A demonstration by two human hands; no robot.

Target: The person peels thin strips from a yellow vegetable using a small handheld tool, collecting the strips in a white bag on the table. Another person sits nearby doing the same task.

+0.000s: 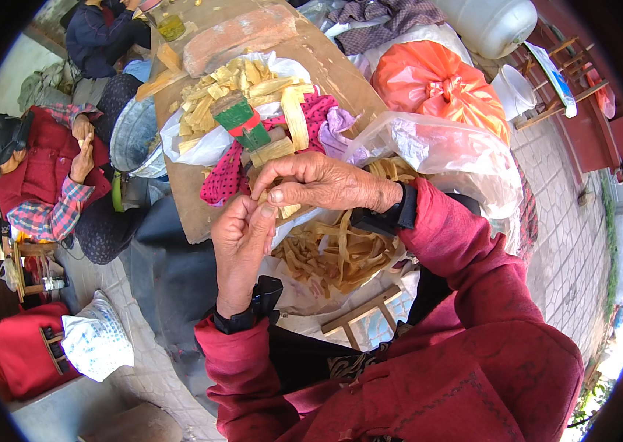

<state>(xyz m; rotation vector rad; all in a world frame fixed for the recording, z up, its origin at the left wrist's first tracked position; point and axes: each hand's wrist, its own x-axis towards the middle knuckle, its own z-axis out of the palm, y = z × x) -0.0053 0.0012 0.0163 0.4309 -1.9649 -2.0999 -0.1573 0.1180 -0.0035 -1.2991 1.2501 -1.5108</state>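
Note:
My left hand [245, 235] and my right hand [317, 185] meet at the fingertips over the near edge of the wooden table [179, 204]. Between them they pinch a small yellowish piece, mostly hidden by the fingers. Just beyond lie flat pale-yellow strips [274, 150], a green block with a red band [241, 122] and a pink dotted cloth [220, 179]. Folded yellow pieces [206, 110] are heaped on a white plastic bag farther back. Below my hands, a bag holds long, curled, dry yellow strips [339, 248].
A brick [239, 38] lies on the table. Orange [438, 88] and clear plastic bags [449, 154] crowd the right side. A metal basin [136, 135] stands left of the table, beside a seated person in a red vest [49, 160]. A wooden frame [364, 315] is below.

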